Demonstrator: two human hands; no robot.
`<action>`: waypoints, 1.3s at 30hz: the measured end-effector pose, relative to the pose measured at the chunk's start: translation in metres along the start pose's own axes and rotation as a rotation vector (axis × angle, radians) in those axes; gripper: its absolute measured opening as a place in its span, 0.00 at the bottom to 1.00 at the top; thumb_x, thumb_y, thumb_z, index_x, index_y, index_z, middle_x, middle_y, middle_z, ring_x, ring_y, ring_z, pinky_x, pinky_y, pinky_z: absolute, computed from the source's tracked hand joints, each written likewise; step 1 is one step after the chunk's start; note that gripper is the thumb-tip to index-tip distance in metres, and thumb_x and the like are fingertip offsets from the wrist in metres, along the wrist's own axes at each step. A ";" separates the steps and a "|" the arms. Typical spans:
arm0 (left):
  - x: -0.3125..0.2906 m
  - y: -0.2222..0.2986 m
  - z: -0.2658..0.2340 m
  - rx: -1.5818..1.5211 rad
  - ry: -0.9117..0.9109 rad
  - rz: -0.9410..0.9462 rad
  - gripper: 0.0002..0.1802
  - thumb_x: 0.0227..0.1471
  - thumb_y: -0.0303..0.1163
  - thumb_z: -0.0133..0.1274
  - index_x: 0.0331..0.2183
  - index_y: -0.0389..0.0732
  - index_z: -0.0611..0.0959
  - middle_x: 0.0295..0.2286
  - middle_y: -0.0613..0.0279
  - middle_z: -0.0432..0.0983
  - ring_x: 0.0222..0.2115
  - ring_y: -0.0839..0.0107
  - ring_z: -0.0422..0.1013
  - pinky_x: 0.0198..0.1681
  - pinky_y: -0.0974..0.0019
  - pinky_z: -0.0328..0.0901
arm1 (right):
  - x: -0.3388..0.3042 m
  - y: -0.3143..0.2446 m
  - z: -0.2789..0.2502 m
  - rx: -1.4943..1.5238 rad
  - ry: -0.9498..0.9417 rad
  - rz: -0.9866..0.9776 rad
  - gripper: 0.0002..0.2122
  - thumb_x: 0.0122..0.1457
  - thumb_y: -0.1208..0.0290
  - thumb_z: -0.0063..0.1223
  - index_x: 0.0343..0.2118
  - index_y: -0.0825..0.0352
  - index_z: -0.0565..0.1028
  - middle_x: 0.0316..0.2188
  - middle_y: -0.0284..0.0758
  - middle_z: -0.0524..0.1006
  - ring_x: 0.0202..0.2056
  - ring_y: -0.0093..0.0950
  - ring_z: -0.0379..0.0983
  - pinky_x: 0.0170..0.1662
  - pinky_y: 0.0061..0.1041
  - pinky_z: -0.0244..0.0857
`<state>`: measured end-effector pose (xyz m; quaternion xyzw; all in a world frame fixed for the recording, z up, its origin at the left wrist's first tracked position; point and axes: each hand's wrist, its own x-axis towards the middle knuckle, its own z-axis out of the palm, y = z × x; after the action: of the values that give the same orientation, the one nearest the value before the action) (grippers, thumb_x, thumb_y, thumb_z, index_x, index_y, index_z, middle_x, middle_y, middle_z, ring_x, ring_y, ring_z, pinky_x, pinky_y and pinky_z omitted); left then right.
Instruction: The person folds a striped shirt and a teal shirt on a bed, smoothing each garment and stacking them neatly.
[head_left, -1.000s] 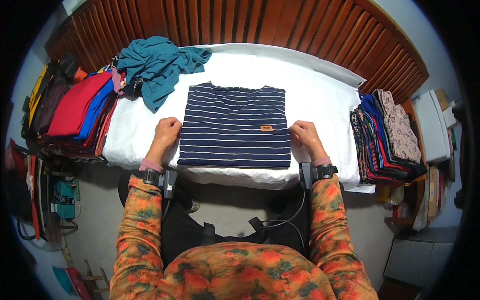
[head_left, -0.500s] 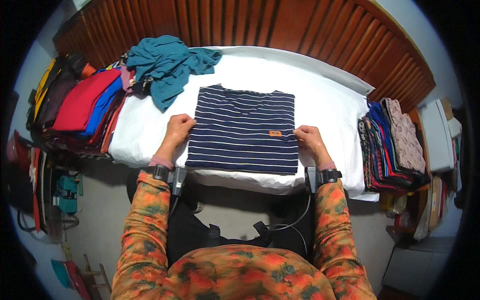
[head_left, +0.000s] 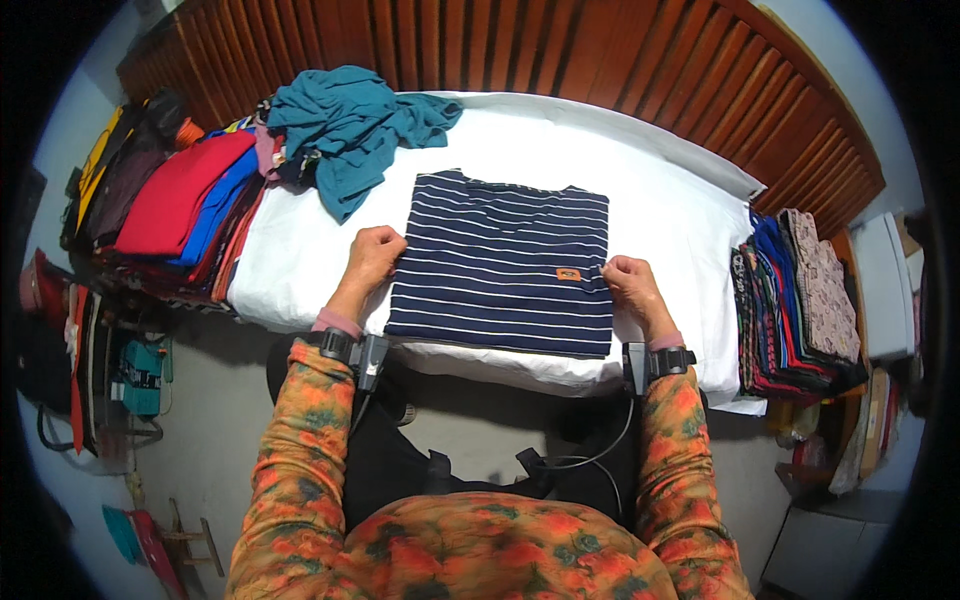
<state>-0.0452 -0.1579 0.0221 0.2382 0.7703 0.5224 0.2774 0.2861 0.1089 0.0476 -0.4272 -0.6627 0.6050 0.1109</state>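
A navy T-shirt with thin white stripes (head_left: pixel 500 265) lies folded into a neat rectangle on the white sheet (head_left: pixel 530 135). It has a small orange patch towards its right side, and the neckline faces the far side. My left hand (head_left: pixel 372 262) is closed, its fingertips pinching the shirt's left edge. On the opposite edge, level with the patch, the fingers of my right hand (head_left: pixel 636 290) are closed on the fabric too. Both forearms, in orange floral sleeves with black straps at the wrists, reach in from below.
A crumpled teal garment (head_left: pixel 350 130) lies at the far left of the sheet. Folded clothes form a stack (head_left: pixel 185 205) on the left and another stack (head_left: pixel 795 300) on the right. A slatted wooden headboard (head_left: pixel 520 50) stands along the back.
The whole view has shifted slightly, so everything appears a little further right. My hands stay at the shirt's two side edges, and the shirt keeps its folded shape.
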 end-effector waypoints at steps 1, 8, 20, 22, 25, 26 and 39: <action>0.001 -0.002 0.000 0.013 0.005 0.011 0.08 0.49 0.28 0.56 0.22 0.34 0.82 0.15 0.67 0.71 0.14 0.79 0.65 0.17 0.72 0.60 | 0.001 0.001 0.001 0.017 -0.002 -0.002 0.09 0.60 0.69 0.56 0.23 0.59 0.73 0.15 0.19 0.66 0.16 0.14 0.59 0.19 0.16 0.51; 0.004 -0.007 0.000 0.377 0.229 0.122 0.11 0.45 0.35 0.58 0.22 0.36 0.83 0.17 0.55 0.77 0.20 0.65 0.74 0.28 0.61 0.68 | 0.006 -0.001 -0.004 -0.648 0.324 0.025 0.06 0.51 0.72 0.57 0.21 0.68 0.77 0.18 0.36 0.77 0.23 0.24 0.76 0.29 0.24 0.69; -0.016 0.022 0.013 0.657 0.421 0.498 0.06 0.50 0.25 0.53 0.34 0.36 0.79 0.29 0.52 0.76 0.29 0.52 0.74 0.34 0.55 0.69 | -0.001 -0.008 0.003 -0.469 0.573 -0.452 0.05 0.59 0.75 0.53 0.33 0.70 0.78 0.24 0.36 0.79 0.25 0.25 0.76 0.31 0.25 0.70; -0.027 0.030 0.020 0.712 0.387 0.699 0.12 0.49 0.21 0.53 0.39 0.37 0.76 0.37 0.51 0.72 0.37 0.53 0.72 0.40 0.56 0.68 | -0.011 -0.013 0.013 -0.637 0.488 -0.648 0.11 0.58 0.76 0.54 0.44 0.69 0.74 0.42 0.42 0.77 0.41 0.35 0.76 0.45 0.32 0.71; -0.039 0.031 0.040 0.789 0.142 0.787 0.26 0.55 0.32 0.55 0.56 0.41 0.72 0.54 0.49 0.68 0.57 0.51 0.64 0.59 0.53 0.58 | -0.022 -0.009 0.037 -0.908 0.290 -0.867 0.26 0.58 0.70 0.58 0.58 0.70 0.65 0.57 0.47 0.66 0.60 0.42 0.62 0.64 0.39 0.57; -0.042 0.029 0.042 0.902 0.037 0.654 0.29 0.57 0.38 0.53 0.59 0.42 0.69 0.58 0.50 0.62 0.60 0.53 0.58 0.62 0.50 0.52 | -0.023 -0.005 0.046 -0.964 0.220 -0.793 0.32 0.59 0.62 0.59 0.63 0.71 0.60 0.62 0.49 0.61 0.65 0.45 0.54 0.69 0.43 0.46; -0.041 0.017 0.041 1.029 -0.026 0.518 0.45 0.56 0.66 0.45 0.66 0.48 0.60 0.66 0.54 0.47 0.68 0.52 0.41 0.66 0.35 0.33 | -0.029 0.001 0.060 -1.151 0.253 -0.759 0.39 0.59 0.42 0.51 0.66 0.65 0.57 0.68 0.44 0.53 0.70 0.42 0.44 0.69 0.52 0.36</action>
<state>0.0137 -0.1519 0.0328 0.5297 0.8384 0.1285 -0.0016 0.2648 0.0459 0.0429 -0.2241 -0.9632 0.0229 0.1469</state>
